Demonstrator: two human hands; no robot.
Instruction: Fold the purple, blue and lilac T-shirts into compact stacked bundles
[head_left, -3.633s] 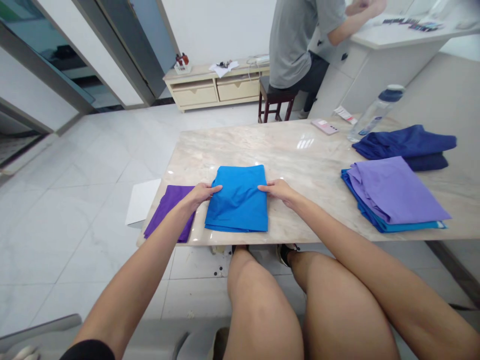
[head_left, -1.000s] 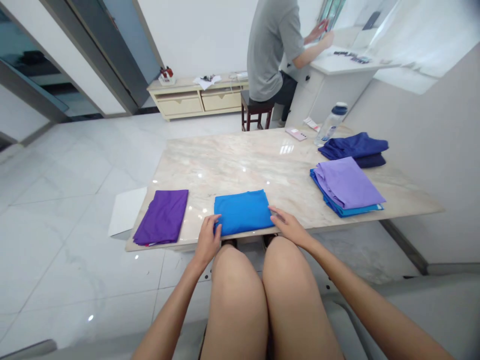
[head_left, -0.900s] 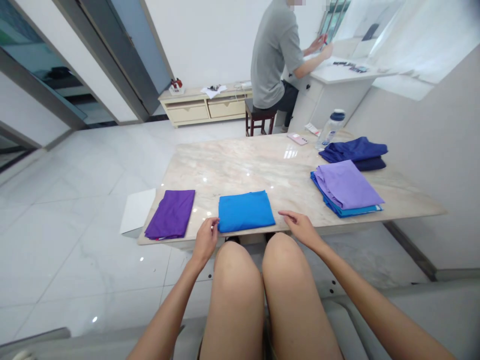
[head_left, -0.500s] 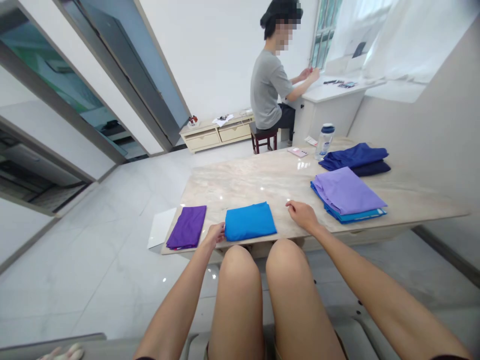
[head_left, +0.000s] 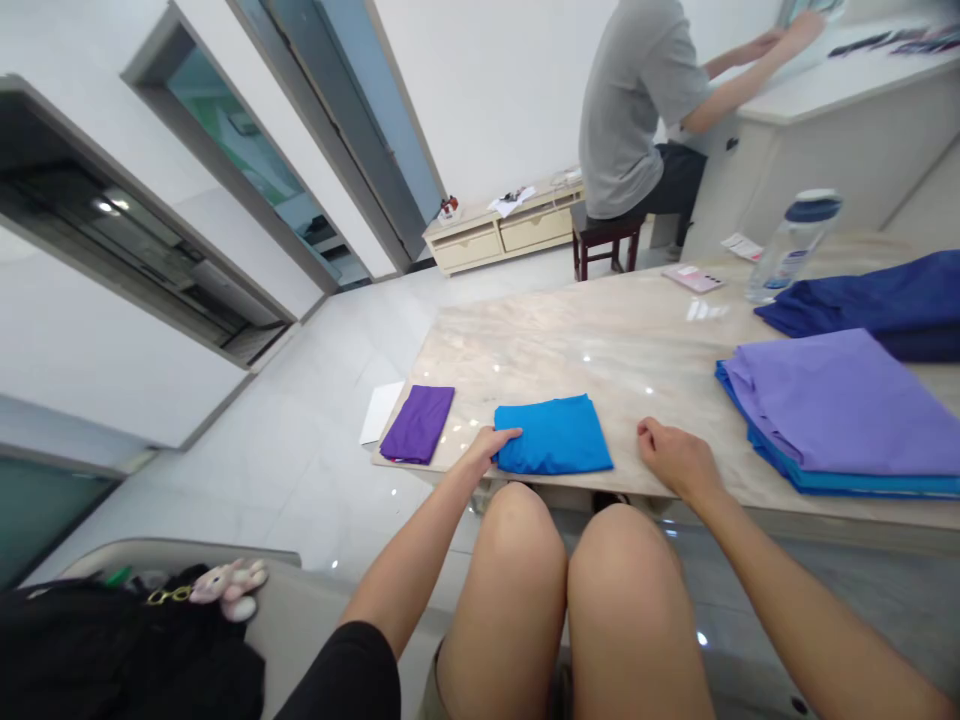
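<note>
A bright blue folded cloth [head_left: 556,436] lies flat at the table's front edge. My left hand [head_left: 495,442] grips its left edge, the thumb on top and the other fingers mostly hidden. My right hand [head_left: 676,455] rests on the table to the right of the blue cloth, apart from it, its fingers curled in with nothing seen in them. Left of my left hand is a smaller folded purple cloth [head_left: 418,424]. To the right of my right hand, a folded lavender cloth [head_left: 840,400] lies on top of blue folded cloth [head_left: 817,480].
The marble-patterned table [head_left: 555,335] also bears a water bottle [head_left: 795,245], a pink phone-like item [head_left: 694,278] and navy folded cloth [head_left: 870,300]. Beyond it a person [head_left: 637,110] sits on a stool at a white desk. A black bag [head_left: 135,650] lies at lower left.
My view has turned left, bringing the black bag into sight. My left thumb has come onto the top of the blue cloth's left edge. My right hand stays curled on the table.
</note>
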